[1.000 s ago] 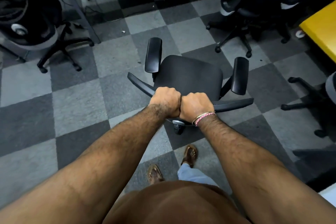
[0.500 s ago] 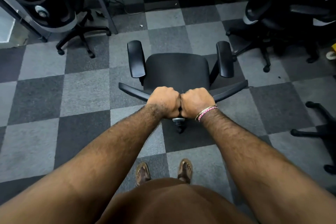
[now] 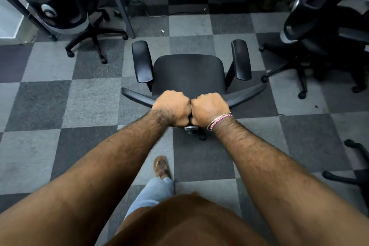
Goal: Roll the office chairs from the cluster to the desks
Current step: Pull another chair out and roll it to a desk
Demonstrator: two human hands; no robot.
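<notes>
A black office chair stands in front of me, seen from above, with its seat and two armrests pointing away. My left hand and my right hand grip the top edge of its backrest side by side, knuckles touching. A desk leg and the dark underside of the desk lie just beyond the chair at the top of the view. One caster of the chair shows below my hands.
A second chair is parked under the desk at the upper left. More black chairs crowd the right side, and a chair base pokes in at the lower right. Cables lie under the desk. My foot steps on checkered carpet.
The chair has rolled forward toward the desk and straightened to face it. The chairs on both sides have drawn nearer. My grip on the backrest is unchanged.
</notes>
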